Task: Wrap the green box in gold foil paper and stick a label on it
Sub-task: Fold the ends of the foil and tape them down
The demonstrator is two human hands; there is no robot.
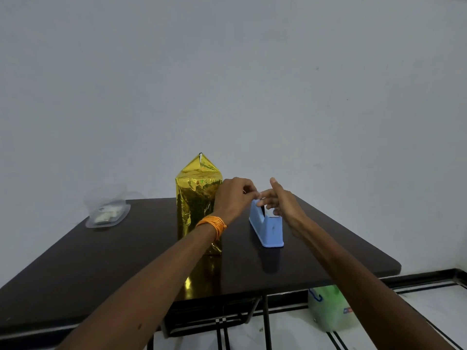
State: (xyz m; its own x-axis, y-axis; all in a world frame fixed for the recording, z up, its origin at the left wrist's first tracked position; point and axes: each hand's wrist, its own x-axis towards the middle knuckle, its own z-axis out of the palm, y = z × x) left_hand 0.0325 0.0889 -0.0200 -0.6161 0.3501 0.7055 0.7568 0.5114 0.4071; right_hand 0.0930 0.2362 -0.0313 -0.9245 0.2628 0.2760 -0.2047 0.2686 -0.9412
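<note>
Gold-wrapped box (198,198) stands upright mid-table (101,261), top folded to peak. Both hands meet above blue tape dispenser (267,227) beside it: left hand (233,195) pinching, what it grips unclear; right hand (280,202) fingers spread.

tape roll: hidden by hands (255,195) | clear tub (107,210) contents: blurred

Both hands (233,195) (279,202) extended forward, fingertips meeting, perhaps pinching.
</note>
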